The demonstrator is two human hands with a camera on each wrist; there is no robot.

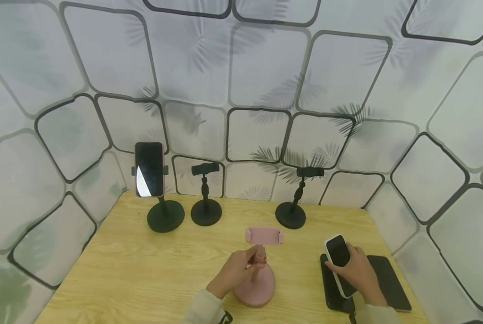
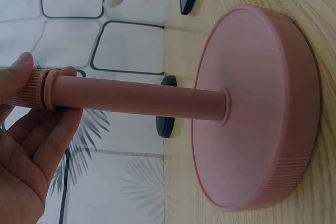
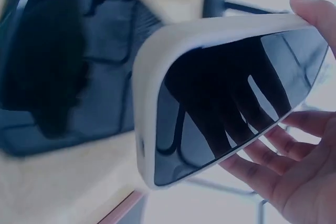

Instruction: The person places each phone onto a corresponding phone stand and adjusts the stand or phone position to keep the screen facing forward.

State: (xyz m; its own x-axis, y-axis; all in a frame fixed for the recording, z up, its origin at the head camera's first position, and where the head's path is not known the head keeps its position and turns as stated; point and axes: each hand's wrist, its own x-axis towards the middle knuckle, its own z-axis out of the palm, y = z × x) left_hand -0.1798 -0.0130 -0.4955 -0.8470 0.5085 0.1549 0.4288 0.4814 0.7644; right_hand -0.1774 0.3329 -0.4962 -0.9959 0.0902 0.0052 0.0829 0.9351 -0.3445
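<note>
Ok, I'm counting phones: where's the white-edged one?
Head view, lower right: the white-edged phone is in the right hand, right of the pink stand.

Pink on nearest phone stand [image 1: 258, 293]. White case, black screen on held phone [image 1: 338, 252]. Black on small slab [image 1: 333, 294], large slab [image 1: 389, 283], middle stand [image 1: 206, 216], right stand [image 1: 291, 218]. Dark green on left stand [image 1: 166, 220]; black screen, pink edge on mounted phone [image 1: 149, 166]. Yellow wood grain on tabletop [image 1: 136, 270]. Off-white wall covering [image 1: 261, 67] with rounded black and grey outlines, grey and green leaf prints. Cream on sleeves [image 1: 205, 310].
</note>
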